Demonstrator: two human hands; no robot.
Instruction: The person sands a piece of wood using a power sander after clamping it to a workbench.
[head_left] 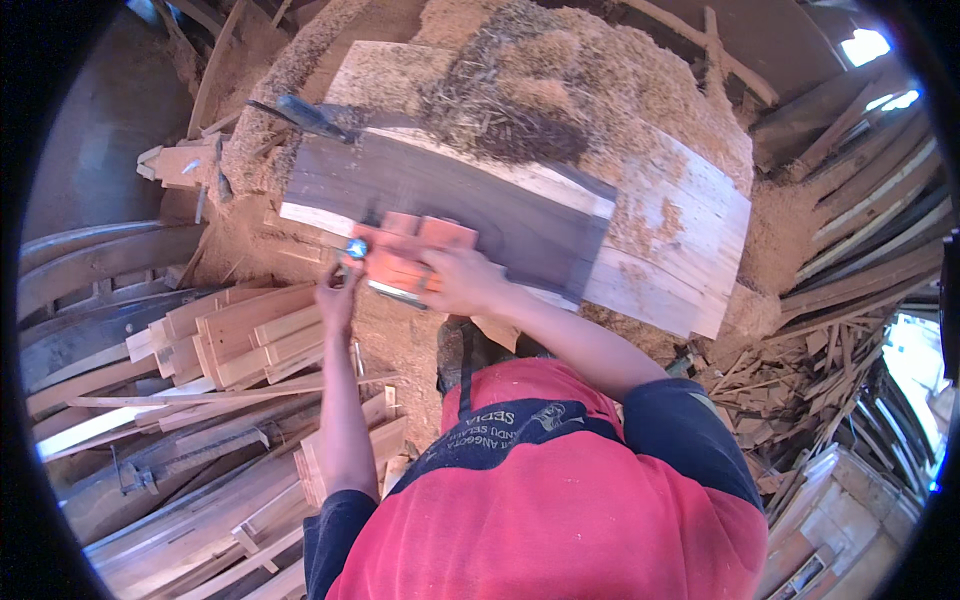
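The person is leaning over a wooden desk [690,250] of pale planks, half buried under sawdust and curled shavings [560,80]. A dark grey-brown plank [450,200] is lying across it, and a cluster of short reddish-orange wooden blocks [415,250] is sitting at that plank's near edge.

Right hand [465,282]: lying palm down over the reddish blocks, fingers spread and pressing them onto the dark plank. Not a closed grasp, more a hold-down.

Left hand [338,290]: pinched closed around a small blue-tipped tool [356,247], its tip meeting the left end of the blocks. The tool's kind is too small to tell.

Risks, judged from this layout:
- The blocks are overhanging the plank's near edge; a push from the tool side is likely to slide them toward the person and off onto the sawdust floor.
- Loose shavings are covering the far half of the desk; any grit under the blocks is reducing friction, so the stack may be shifting under the palm.
- The right fingertips are lying close to the tool tip; a slip is putting them in its path.
- A dark-handled tool [305,117] is resting at the plank's far left corner, near the edge; jolting the plank could dislodge it.
- A stack of pale cut wooden pieces [250,335] is lying beside the left forearm, within reach of an elbow knock.
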